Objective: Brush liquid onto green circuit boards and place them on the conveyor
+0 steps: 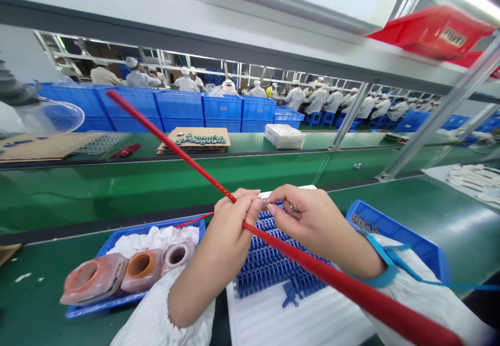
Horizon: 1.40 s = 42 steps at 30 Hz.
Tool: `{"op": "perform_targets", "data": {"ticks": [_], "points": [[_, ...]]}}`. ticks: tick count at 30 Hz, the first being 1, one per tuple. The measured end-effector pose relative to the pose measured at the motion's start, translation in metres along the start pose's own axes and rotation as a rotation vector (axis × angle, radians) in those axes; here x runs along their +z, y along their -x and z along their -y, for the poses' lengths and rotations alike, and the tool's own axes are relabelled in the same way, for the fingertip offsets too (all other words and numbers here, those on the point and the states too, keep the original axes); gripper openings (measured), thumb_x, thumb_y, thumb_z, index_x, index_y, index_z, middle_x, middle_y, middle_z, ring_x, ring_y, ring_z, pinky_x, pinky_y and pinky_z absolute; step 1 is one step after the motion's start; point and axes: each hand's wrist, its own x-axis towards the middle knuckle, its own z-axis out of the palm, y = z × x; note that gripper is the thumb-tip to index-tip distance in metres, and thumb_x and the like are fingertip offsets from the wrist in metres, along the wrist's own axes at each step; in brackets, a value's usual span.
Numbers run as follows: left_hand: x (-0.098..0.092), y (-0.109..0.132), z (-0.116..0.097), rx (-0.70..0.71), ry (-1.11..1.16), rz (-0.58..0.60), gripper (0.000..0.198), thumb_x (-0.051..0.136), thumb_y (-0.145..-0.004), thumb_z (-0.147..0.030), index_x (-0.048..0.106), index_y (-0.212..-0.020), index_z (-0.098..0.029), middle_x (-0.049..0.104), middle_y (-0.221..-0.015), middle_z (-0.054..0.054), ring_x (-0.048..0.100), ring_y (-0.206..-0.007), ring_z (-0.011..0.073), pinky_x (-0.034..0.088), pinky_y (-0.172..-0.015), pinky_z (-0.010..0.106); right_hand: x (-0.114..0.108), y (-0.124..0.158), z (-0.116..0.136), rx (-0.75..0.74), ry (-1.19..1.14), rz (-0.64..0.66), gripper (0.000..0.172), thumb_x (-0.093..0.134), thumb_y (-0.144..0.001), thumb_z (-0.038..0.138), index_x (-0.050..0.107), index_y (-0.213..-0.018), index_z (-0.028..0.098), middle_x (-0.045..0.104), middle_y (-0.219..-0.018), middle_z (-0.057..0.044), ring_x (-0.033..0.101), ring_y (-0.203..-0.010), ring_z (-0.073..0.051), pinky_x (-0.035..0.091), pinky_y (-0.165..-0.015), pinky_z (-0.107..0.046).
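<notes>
The left hand [230, 226] was clenched around a long red rod [351, 283], which was held diagonally across the view, above the table, with one end raised toward the far side and the other passing low past the right forearm. The right hand [312, 226] was closed in a pinch just beside the left thumb, though whatever lay between its fingertips [271, 209] was too small to be made out. Rows of blue plastic comb-like parts [281, 268] were laid on a white tray [297, 320] beneath the hands. To the left, three stained jars [142, 270] were set on white cloth in a blue tray [117, 237]. A blue strap [380, 274] was worn around the right wrist. Blue crates [179, 105] were stacked beyond a green table [47, 294], and co-workers [316, 98] in white were seated further back.
</notes>
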Motion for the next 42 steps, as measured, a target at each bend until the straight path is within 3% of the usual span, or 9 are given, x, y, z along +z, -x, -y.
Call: {"op": "perform_targets", "data": {"ticks": [4, 8, 10, 13, 16, 18, 21, 27, 42], "points": [[-0.004, -0.002, 0.000, -0.039, 0.022, -0.134, 0.032, 0.035, -0.096, -0.036, 0.060, -0.082, -0.021, 0.066, -0.096, 0.006, 0.059, -0.105, 0.0219, 0.043, -0.089, 0.035, 0.003, 0.002, 0.003, 0.074, -0.091, 0.046, 0.018, 0.043, -0.096, 0.020, 0.057, -0.089, 0.010, 0.037, -0.053, 0.007, 0.031, -0.043, -0.006, 0.018, -0.042, -0.019], [-0.014, 0.001, -0.004, -0.130, 0.118, -0.293, 0.032, 0.040, -0.094, -0.041, 0.061, -0.078, -0.022, 0.068, -0.103, 0.005, 0.058, -0.111, 0.0231, 0.042, -0.094, 0.037, -0.014, 0.006, -0.017, 0.207, 0.098, 0.059, 0.029, 0.040, -0.096, 0.032, 0.061, -0.093, 0.013, 0.042, -0.057, 0.004, 0.037, -0.045, -0.008, 0.023, -0.044, -0.018], [-0.020, 0.003, -0.008, -0.136, 0.244, -0.409, 0.031, 0.044, -0.093, -0.041, 0.062, -0.075, -0.022, 0.068, -0.100, 0.002, 0.058, -0.111, 0.0223, 0.041, -0.098, 0.037, -0.028, 0.009, -0.044, 0.325, 0.219, 0.072, 0.028, 0.044, -0.094, 0.033, 0.062, -0.093, 0.012, 0.043, -0.058, 0.003, 0.038, -0.046, -0.009, 0.025, -0.044, -0.018], [-0.027, 0.007, -0.015, -0.066, 0.545, -0.523, 0.028, 0.047, -0.093, -0.031, 0.062, -0.071, -0.023, 0.064, -0.086, -0.001, 0.060, -0.107, 0.0173, 0.042, -0.103, 0.032, -0.045, 0.015, -0.100, 0.528, 0.398, 0.140, 0.014, 0.053, -0.096, 0.019, 0.062, -0.092, 0.009, 0.043, -0.058, 0.003, 0.043, -0.051, -0.010, 0.031, -0.049, -0.017], [-0.031, 0.009, -0.021, 0.010, 0.783, -0.552, 0.032, 0.045, -0.094, -0.021, 0.062, -0.067, -0.021, 0.057, -0.078, -0.002, 0.060, -0.098, 0.0122, 0.043, -0.105, 0.025, -0.048, 0.026, -0.155, 0.693, 0.559, 0.295, 0.015, 0.059, -0.101, 0.016, 0.060, -0.089, 0.007, 0.052, -0.077, -0.002, 0.054, -0.071, -0.013, 0.048, -0.072, -0.023], [-0.032, 0.011, -0.024, 0.008, 0.826, -0.553, 0.033, 0.044, -0.094, -0.018, 0.061, -0.066, -0.020, 0.055, -0.078, -0.001, 0.059, -0.098, 0.0110, 0.044, -0.104, 0.022, -0.043, 0.036, -0.182, 0.762, 0.632, 0.408, 0.019, 0.060, -0.103, 0.021, 0.060, -0.090, 0.007, 0.054, -0.088, -0.005, 0.055, -0.084, -0.016, 0.050, -0.083, -0.029], [-0.032, 0.013, -0.024, -0.033, 0.795, -0.521, 0.031, 0.044, -0.093, -0.015, 0.061, -0.068, -0.019, 0.055, -0.082, -0.001, 0.057, -0.107, 0.0116, 0.046, -0.102, 0.019, -0.033, 0.046, -0.208, 0.816, 0.699, 0.545, 0.019, 0.060, -0.104, 0.024, 0.060, -0.098, 0.006, 0.054, -0.096, -0.007, 0.055, -0.092, -0.018, 0.050, -0.087, -0.033], [-0.029, 0.014, -0.020, -0.066, 0.753, -0.531, 0.029, 0.046, -0.093, -0.016, 0.060, -0.067, -0.021, 0.055, -0.083, 0.000, 0.056, -0.110, 0.0128, 0.050, -0.094, 0.015, -0.017, 0.050, -0.228, 0.786, 0.738, 0.679, 0.019, 0.059, -0.105, 0.026, 0.059, -0.105, 0.007, 0.052, -0.102, -0.009, 0.054, -0.096, -0.020, 0.050, -0.089, -0.035], [-0.027, 0.010, -0.013, -0.039, 0.723, -0.499, 0.031, 0.045, -0.094, -0.020, 0.059, -0.066, -0.021, 0.054, -0.082, 0.000, 0.057, -0.104, 0.0115, 0.051, -0.092, 0.016, -0.008, 0.047, -0.244, 0.741, 0.747, 0.766, 0.022, 0.059, -0.105, 0.027, 0.059, -0.105, 0.006, 0.052, -0.102, -0.010, 0.054, -0.095, -0.020, 0.050, -0.087, -0.033]]}}
